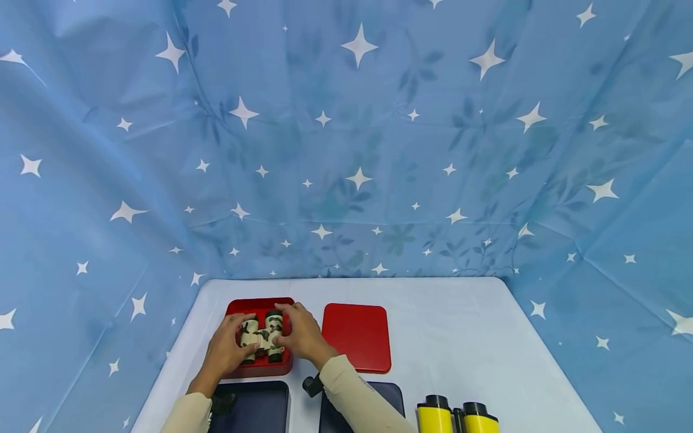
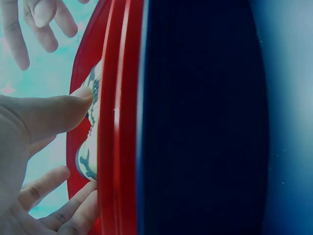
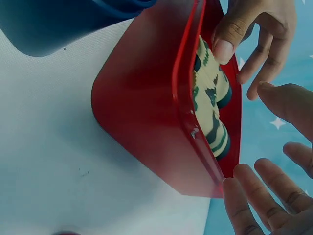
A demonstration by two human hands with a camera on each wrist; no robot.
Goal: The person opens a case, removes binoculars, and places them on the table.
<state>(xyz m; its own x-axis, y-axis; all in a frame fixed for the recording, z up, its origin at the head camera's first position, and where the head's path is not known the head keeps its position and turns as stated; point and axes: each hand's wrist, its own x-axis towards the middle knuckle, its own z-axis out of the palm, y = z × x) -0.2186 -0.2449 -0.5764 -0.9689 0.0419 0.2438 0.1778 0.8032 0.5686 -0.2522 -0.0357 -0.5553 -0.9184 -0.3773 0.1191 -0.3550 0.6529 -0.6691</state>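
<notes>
Camouflage-patterned binoculars (image 1: 274, 323) lie inside a red box (image 1: 265, 371) at the left of the table. My left hand (image 1: 226, 349) is at their left side, its thumb (image 2: 54, 115) reaching over the box rim beside the barrels. On the opposite side my right hand (image 1: 304, 334) has its fingers spread; the right wrist view shows them apart from the binoculars (image 3: 213, 112). Neither hand grips anything that I can make out. In that view, the box wall (image 3: 142, 93) covers the lower part of the binoculars.
A red lid (image 1: 357, 337) lies flat right of the box. Nearer stand a dark blue box (image 1: 250, 409) and a dark blue lid (image 1: 387, 394), partly under my right sleeve. Yellow and black binoculars (image 1: 435, 419) are at the front edge. A star-patterned blue curtain (image 1: 346, 150) surrounds the white table (image 1: 460, 337).
</notes>
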